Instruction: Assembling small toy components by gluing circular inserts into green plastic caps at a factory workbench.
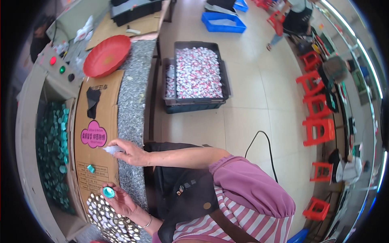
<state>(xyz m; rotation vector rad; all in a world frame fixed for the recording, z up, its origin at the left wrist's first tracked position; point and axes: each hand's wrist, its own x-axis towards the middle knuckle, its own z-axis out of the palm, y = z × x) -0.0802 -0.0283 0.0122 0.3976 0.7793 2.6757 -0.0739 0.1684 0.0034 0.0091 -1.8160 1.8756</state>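
My left hand (121, 201), a bracelet at its wrist, pinches a teal ribbed cap (108, 192) with its hollow side showing. Above it in the picture, my right hand (131, 152) grips a small whitish squeeze bottle (114, 150), its thin nozzle pointing left over the cardboard (97, 156). Between the hands and the bin, a second teal cap (90, 168) lies on the cardboard. Beside my left hand spreads a pile of small round pieces (107, 218) with dark rims and pale centres. Bottle and cap are apart.
A bin (54, 158) full of teal caps stands left, below a panel with buttons (62, 69). A black cloth (92, 101) and a red scalloped tray (107, 56) are on the stone-topped bench (135, 85). Behind are crates of round pieces (198, 73), red stools (319, 131) and other people.
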